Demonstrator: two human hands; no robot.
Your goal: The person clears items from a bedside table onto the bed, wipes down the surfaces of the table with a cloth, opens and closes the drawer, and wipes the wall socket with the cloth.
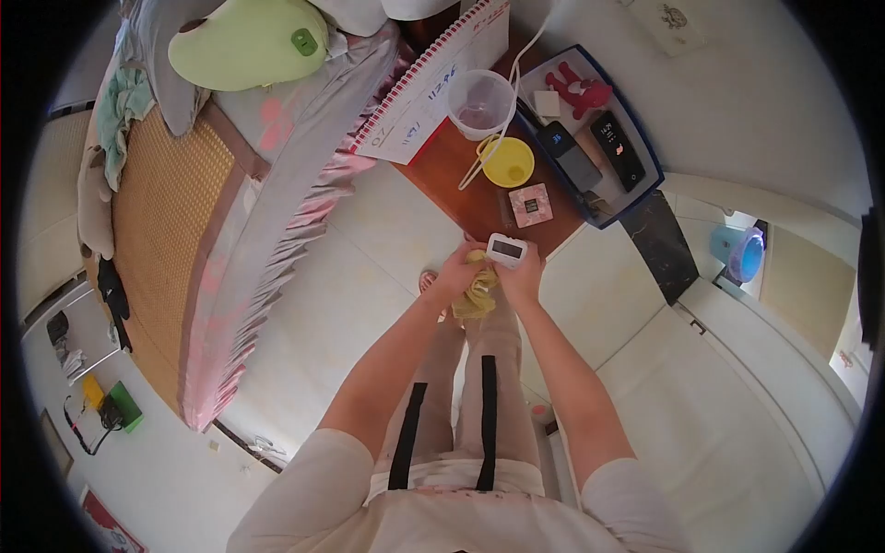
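Note:
My left hand [457, 275] is closed on a crumpled yellow cloth [476, 297], which hangs below the fingers. In my right hand [524, 279] is a small white device with a dark screen [507, 250], its screen facing up. Both hands are close together in front of my legs, at the near edge of the brown wooden table [433, 189]. Just beyond them on the table lies a pink square box [531, 205]. Behind that stand a yellow cup [508, 162] and a clear plastic tub [480, 97].
A blue-rimmed tray [601, 217] holds a red plush toy [579, 90], a phone-like black device [618, 150] and a grey device [570, 155]. A spiral calendar [429, 92] and a white cable are beside the tub. To the left is a bed with a woven mat [171, 198].

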